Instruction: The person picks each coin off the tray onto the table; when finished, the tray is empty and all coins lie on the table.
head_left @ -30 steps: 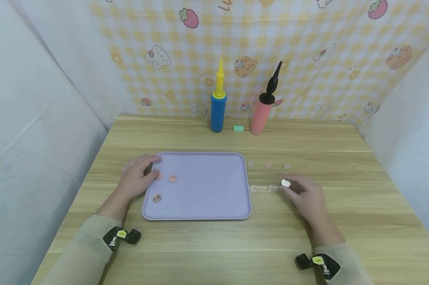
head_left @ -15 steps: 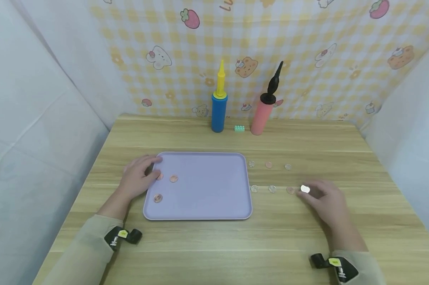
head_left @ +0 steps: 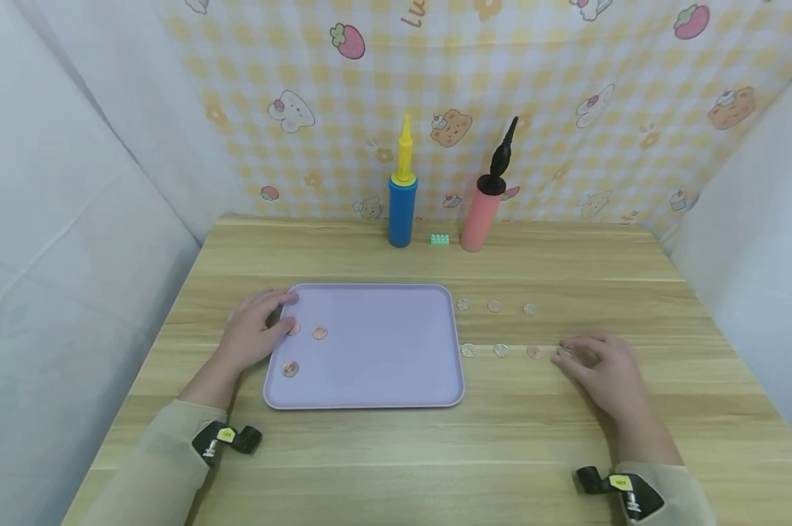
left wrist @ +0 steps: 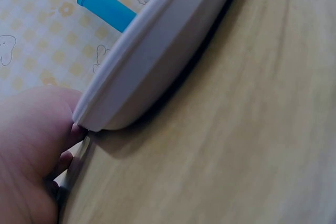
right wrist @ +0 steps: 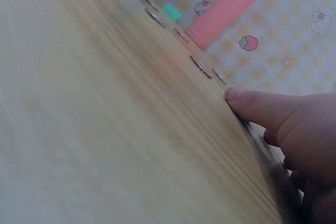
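My left hand [head_left: 256, 329] holds the left rim of a lilac tray [head_left: 383, 407], thumb and forefinger tips lying over its edge. Copper coins lie toward the tray's left side: one coin [head_left: 294, 329] right at the thumb tip, another coin [head_left: 320, 333] beside it, a third coin [head_left: 291, 369] nearer the front. To the right, my right hand [head_left: 603, 369] pinches a silver coin [head_left: 565, 351] between thumb and forefinger, down at the table. In line left of it lie a copper coin [head_left: 533, 352] and two silver coins [head_left: 500, 351].
Behind that line is a shorter row with two silver coins [head_left: 529, 309] and a copper coin [head_left: 494, 306]. At the back of the table stand a blue-and-yellow hand pump [head_left: 401, 212] and a pink-and-black hand pump [head_left: 480, 219]. A mint toy brick [head_left: 440, 239] sits between them.
My right hand has moved right, uncovering the copper coin at the row's end, and lowered its silver coin from a tilted hold to the tabletop. The left hand stays on the tray.
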`<state>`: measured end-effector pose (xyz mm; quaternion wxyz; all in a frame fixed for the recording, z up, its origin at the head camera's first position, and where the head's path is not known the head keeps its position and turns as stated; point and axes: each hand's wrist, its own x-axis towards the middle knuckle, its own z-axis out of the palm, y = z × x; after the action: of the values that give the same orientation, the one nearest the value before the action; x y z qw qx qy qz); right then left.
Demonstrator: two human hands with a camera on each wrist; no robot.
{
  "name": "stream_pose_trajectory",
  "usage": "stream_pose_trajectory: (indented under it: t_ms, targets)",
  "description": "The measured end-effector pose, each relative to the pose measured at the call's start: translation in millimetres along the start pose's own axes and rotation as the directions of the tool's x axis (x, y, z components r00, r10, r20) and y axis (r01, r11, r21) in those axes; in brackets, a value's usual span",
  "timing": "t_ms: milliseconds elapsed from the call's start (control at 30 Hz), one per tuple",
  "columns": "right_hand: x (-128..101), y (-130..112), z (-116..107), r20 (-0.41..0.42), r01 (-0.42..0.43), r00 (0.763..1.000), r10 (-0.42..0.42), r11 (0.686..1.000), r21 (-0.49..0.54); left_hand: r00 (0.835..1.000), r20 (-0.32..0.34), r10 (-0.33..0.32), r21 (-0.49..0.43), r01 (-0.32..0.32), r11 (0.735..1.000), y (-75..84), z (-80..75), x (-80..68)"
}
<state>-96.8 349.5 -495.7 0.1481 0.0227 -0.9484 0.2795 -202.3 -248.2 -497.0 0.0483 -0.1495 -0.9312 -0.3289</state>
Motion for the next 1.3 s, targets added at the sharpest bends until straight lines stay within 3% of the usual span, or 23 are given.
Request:
stream_pose_trajectory:
  t_ms: [233,500,967,1300]
  targets:
    - [-0.3,0.2,-2.4,0.006,-0.038,0.999,0.038,0.999,-0.025,1.000,0.005,-0.015,0.000,0.015,1.000,0.8,0.0,-0.1]
    - [-0.3,-2.8,-4.5,-0.017,-0.011,1.000,0.010,0.998,-0.057,1.000,0.006,-0.023,-0.006,0.023,1.000,2.2,-0.6,-0.9]
    - [-3.9,-7.7,-7.7,0.033,-0.100,0.994,0.101,0.994,-0.037,1.000,0.006,-0.018,-0.004,0.018,1.000,1.1,0.4,-0.4]
    - [-3.1,-2.9,-4.5,0.010,-0.047,0.999,0.047,0.998,-0.043,1.000,0.004,-0.017,-0.005,0.017,1.000,1.9,0.9,-0.5]
